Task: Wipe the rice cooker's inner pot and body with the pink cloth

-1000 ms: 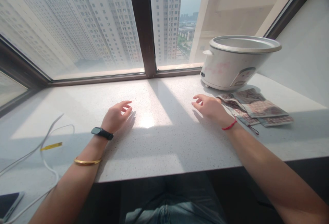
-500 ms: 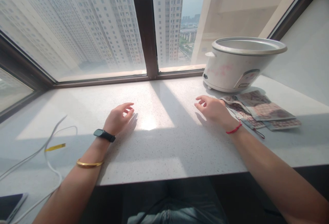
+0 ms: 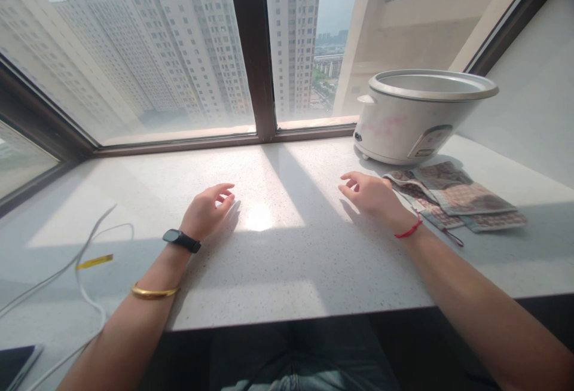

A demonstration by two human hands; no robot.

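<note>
My left hand (image 3: 207, 211) rests on the white speckled counter (image 3: 278, 259), fingers loosely curled and apart, holding nothing. A black wristband and a gold bangle sit on that arm. My right hand (image 3: 370, 193) rests on the counter too, fingers relaxed and apart, empty, with a red string at the wrist. Just to its right lies a folded patterned cloth (image 3: 452, 196). Behind the cloth stands a white rice cooker (image 3: 421, 117) with no lid on.
White cables (image 3: 81, 271) with a yellow tag trail over the counter's left part. A dark phone (image 3: 15, 364) lies at the bottom left corner. A large window with a dark frame (image 3: 251, 50) runs along the back.
Both hands have stayed where they were on the counter. The view has tilted slightly, so everything sits a little lower in the picture.
</note>
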